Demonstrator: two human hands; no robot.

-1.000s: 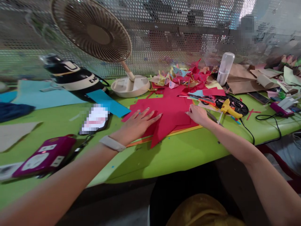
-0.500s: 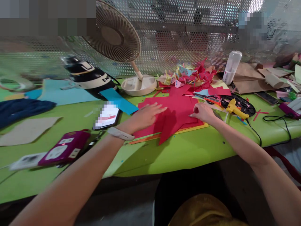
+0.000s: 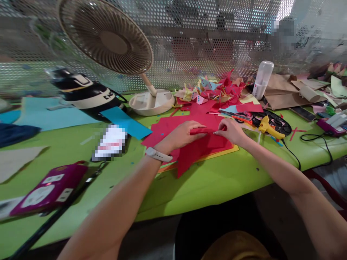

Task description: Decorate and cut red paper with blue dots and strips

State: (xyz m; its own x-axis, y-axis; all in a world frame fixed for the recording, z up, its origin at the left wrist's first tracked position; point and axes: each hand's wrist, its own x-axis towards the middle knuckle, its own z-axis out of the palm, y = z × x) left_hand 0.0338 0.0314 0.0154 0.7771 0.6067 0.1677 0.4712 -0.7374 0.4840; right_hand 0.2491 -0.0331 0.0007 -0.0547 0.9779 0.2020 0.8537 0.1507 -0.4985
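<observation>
A sheet of red paper (image 3: 191,155) lies over a stack of paper, one corner pointing toward me. Its far part is lifted between my two hands. My left hand (image 3: 180,137), with a pale watch band at the wrist, has its thumb and fingers closed around that raised edge. Opposite it, my right hand (image 3: 231,130) pinches the same sheet with thumb and forefinger. Below are more red sheets (image 3: 169,124), and a yellow sheet (image 3: 221,153) shows along the near side.
Behind the hands rises a heap of folded paper pieces (image 3: 214,90). A yellow glue gun (image 3: 271,128) and scissors (image 3: 240,115) lie right. To the left are a blue strip (image 3: 127,121), a phone (image 3: 111,142), a purple power strip (image 3: 51,187), a bottle (image 3: 84,90) and a fan (image 3: 114,41).
My left hand has gone from lying spread on the red paper to gripping its edge, closer to my right hand. The red sheet's far part is now raised. The view has shifted left.
</observation>
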